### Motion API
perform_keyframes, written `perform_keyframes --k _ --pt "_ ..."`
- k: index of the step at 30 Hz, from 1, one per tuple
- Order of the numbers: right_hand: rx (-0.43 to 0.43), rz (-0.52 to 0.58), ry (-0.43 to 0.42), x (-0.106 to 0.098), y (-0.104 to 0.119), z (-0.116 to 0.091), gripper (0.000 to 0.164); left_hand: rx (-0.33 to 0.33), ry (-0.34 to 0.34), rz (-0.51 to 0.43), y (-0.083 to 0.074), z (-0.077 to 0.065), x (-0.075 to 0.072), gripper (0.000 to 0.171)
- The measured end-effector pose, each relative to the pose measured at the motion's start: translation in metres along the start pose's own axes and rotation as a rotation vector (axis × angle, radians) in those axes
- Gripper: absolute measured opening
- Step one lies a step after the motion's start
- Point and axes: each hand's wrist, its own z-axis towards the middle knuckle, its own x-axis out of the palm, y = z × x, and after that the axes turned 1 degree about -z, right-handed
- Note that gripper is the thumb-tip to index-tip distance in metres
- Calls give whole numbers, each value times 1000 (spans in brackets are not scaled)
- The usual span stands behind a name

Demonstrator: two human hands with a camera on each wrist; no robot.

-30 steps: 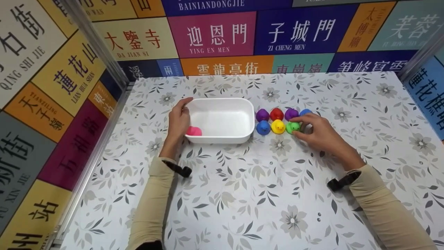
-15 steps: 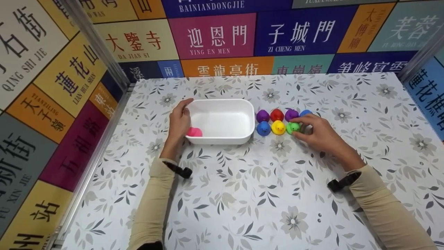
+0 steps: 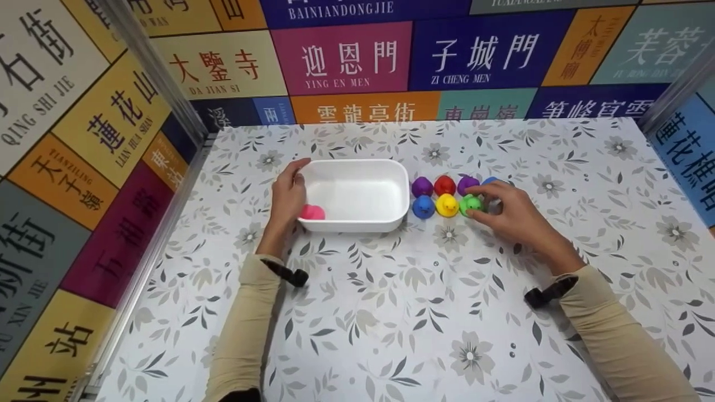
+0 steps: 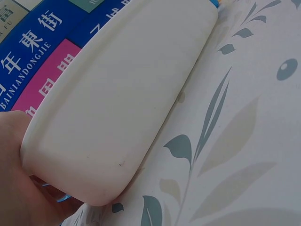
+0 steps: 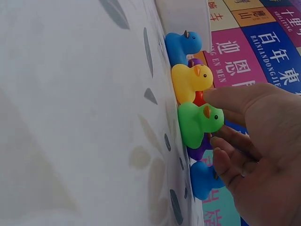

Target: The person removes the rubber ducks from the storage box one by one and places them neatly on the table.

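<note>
My left hand (image 3: pixel 288 192) grips the left end of a white plastic tub (image 3: pixel 352 225), which stands upright on the table. Inside the tub, by that hand, lies a bright pink object (image 3: pixel 313 212), partly hidden. To the right, my right hand (image 3: pixel 514 215) has thumb and fingers curled about a green rubber duck (image 3: pixel 471 206) standing on the table. Beside it in the front row are a yellow duck (image 3: pixel 447 205) and a blue duck (image 3: pixel 423 207). Behind stand a purple duck (image 3: pixel 422 186), a red duck (image 3: pixel 445 185), a second purple duck (image 3: pixel 467 184) and another blue duck (image 5: pixel 202 181), partly hidden by my hand.
A white tablecloth (image 3: pixel 357 312) with grey leaves and flowers covers the table. Panels with coloured lettering (image 3: pixel 341 56) rise behind it and at both sides. The duck rows stand close to the tub's right wall.
</note>
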Motion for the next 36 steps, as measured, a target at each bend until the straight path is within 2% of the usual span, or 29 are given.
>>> perform_keyframes --k 12,21,28,36 --pt "-51 52 -87 4 13 6 41 32 -16 -3 2 0 -2 45" --pt "-81 70 -80 17 31 16 40 -20 -14 -8 0 0 0 44" --pt "-100 120 -46 29 46 25 41 52 -31 -4 2 -1 0 45" --pt "-147 194 -33 41 68 37 37 33 -35 -1 2 1 1 45"
